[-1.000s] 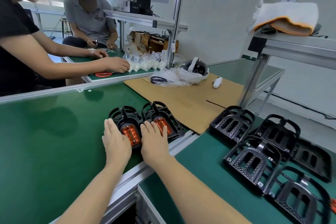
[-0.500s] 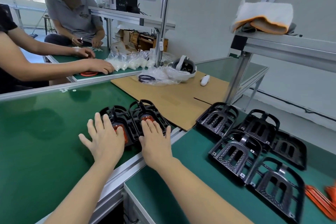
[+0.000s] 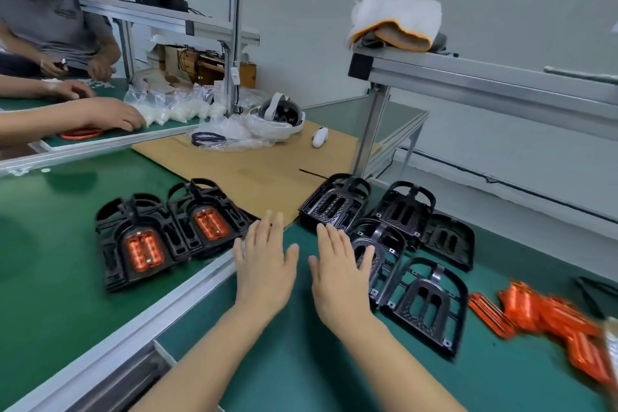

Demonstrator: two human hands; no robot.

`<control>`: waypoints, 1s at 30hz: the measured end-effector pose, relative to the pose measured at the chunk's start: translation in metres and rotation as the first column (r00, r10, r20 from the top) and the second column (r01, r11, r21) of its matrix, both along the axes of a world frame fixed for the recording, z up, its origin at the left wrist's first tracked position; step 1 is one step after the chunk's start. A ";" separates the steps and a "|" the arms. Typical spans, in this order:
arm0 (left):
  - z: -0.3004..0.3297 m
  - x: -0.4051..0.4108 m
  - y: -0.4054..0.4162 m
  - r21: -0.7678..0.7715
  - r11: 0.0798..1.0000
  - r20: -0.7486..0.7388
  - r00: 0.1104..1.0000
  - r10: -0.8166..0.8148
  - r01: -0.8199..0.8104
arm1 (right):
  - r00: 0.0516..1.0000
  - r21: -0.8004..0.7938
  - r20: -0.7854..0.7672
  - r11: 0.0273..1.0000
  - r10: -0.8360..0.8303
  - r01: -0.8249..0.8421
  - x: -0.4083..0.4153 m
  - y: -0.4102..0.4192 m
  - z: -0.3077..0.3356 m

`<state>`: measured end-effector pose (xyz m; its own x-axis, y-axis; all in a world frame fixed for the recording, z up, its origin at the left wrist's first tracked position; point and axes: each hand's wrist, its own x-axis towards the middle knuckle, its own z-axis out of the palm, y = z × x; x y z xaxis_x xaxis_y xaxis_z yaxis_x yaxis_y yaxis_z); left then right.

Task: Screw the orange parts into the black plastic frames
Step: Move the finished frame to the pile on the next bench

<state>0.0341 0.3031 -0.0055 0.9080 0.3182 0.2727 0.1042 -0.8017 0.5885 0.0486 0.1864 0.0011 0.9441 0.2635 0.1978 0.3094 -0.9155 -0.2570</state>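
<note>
Two black plastic frames with orange parts fitted in them, one at the left (image 3: 140,241) and one beside it (image 3: 209,216), lie on the green mat. Several empty black frames (image 3: 424,301) lie in a loose group to the right. A pile of loose orange parts (image 3: 548,318) sits at the far right, blurred. My left hand (image 3: 266,264) and my right hand (image 3: 341,267) hover flat, fingers spread, between the fitted frames and the empty ones. Neither hand holds anything. My right hand's fingertips are close to an empty frame (image 3: 378,244).
An aluminium rail (image 3: 174,301) divides the two green mats. Behind lies a cardboard sheet (image 3: 254,170) with a white headset (image 3: 279,119) and a controller (image 3: 319,137). A metal post (image 3: 373,130) carries a shelf with a folded cloth (image 3: 396,22). Other persons' hands (image 3: 110,117) work at the back left.
My hands have left the two fitted frames and moved right, toward the empty frames. My view has turned right too, so the orange pile now shows.
</note>
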 end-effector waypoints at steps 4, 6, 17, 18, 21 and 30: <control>0.001 0.006 -0.047 0.019 0.989 0.003 0.990 -0.144 0.144 | 0.994 0.001 0.032 0.994 -0.108 0.108 -0.002 -0.041 0.005; 0.001 0.007 -0.068 0.027 0.979 0.003 0.979 -0.204 0.204 | 0.986 -0.001 0.041 0.987 -0.160 0.160 -0.005 -0.062 0.007; -0.014 0.000 -0.150 0.278 0.792 -0.075 0.834 -0.546 0.544 | 0.945 -0.073 -0.037 0.944 -0.325 0.322 -0.033 -0.162 -0.007; -0.016 -0.001 -0.153 0.298 0.756 -0.102 0.807 -0.582 0.583 | 0.945 -0.080 -0.056 0.945 -0.323 0.318 -0.035 -0.168 -0.009; -0.018 0.000 -0.158 0.383 0.649 -0.197 0.744 -0.638 0.657 | 0.944 -0.114 -0.111 0.948 -0.310 0.298 -0.040 -0.179 -0.017; -0.007 0.010 -0.167 0.509 0.526 -0.221 0.694 -0.685 0.681 | 0.958 -0.044 -0.194 0.977 -0.213 0.208 -0.041 -0.190 -0.021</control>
